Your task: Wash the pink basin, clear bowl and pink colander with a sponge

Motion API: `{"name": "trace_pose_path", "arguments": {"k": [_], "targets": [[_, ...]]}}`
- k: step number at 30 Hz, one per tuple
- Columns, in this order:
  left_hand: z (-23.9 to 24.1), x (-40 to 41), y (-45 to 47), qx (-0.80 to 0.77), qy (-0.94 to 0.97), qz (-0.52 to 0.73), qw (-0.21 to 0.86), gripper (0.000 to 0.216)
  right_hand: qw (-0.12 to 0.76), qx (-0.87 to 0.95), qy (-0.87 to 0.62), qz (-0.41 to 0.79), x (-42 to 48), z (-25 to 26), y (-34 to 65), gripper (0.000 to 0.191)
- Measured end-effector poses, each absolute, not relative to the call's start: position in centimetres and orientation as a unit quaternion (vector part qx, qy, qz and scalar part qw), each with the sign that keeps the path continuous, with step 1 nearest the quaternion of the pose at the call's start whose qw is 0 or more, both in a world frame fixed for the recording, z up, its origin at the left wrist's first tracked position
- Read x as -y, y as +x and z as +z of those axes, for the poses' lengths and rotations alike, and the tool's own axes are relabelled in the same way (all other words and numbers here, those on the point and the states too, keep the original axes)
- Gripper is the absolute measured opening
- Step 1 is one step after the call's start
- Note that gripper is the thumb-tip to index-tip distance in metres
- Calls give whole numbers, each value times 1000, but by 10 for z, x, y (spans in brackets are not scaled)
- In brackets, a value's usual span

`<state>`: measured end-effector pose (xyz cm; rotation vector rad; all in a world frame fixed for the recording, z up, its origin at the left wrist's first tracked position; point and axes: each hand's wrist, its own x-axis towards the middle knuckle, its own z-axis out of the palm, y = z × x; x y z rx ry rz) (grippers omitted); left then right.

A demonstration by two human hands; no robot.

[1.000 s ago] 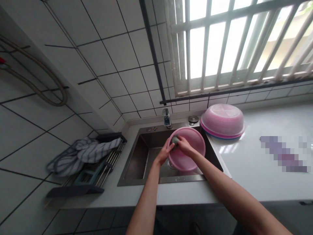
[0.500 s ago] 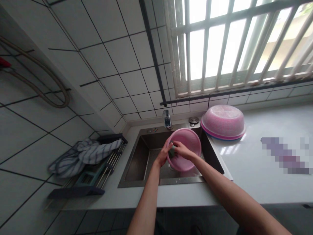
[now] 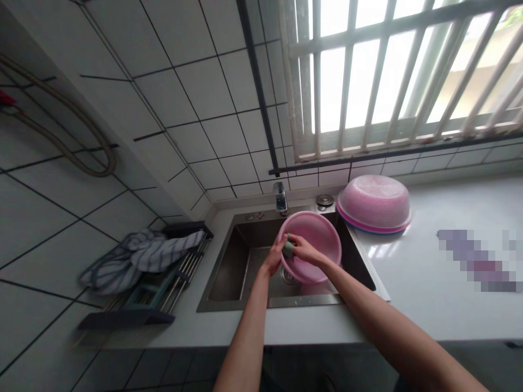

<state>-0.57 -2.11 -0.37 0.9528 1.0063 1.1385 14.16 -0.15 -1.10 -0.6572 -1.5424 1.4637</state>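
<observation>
A pink plastic basin (image 3: 316, 239) is held tilted over the steel sink (image 3: 232, 267), its inside facing me. My left hand (image 3: 272, 260) grips the basin's left rim from outside. My right hand (image 3: 304, 251) is closed on a grey-green sponge (image 3: 288, 247) and presses it against the basin's inner wall near that same rim. Both forearms reach in from the bottom of the view.
A tap (image 3: 280, 199) stands behind the sink. Upside-down pink colanders (image 3: 373, 204) are stacked on the white counter (image 3: 429, 283) to the right. At left, a dish rack (image 3: 163, 283) holds a striped cloth (image 3: 139, 258). A barred window (image 3: 388, 76) is above.
My right hand with the sponge has slid a little along the basin's rim, and the basin has shifted slightly in my grip. The rest is unchanged.
</observation>
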Motion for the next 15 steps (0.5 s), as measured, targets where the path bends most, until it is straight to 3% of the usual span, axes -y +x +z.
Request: {"name": "trace_pose_path", "arguments": {"k": [5,8,11,15], "targets": [[4,27,2,-399,453,486,631,68,598,404,-433,540,-32,-18,162,34],[8,30,6,-396,480,474,623,67,619,384,-467,500,-41,-19,176,33],[5,28,5,-397,480,478,619,66,570,504,-406,507,-30,-16,171,30],[-2,22,-4,-421,454,503,602,65,429,659,-293,543,-10,-14,151,26]]}}
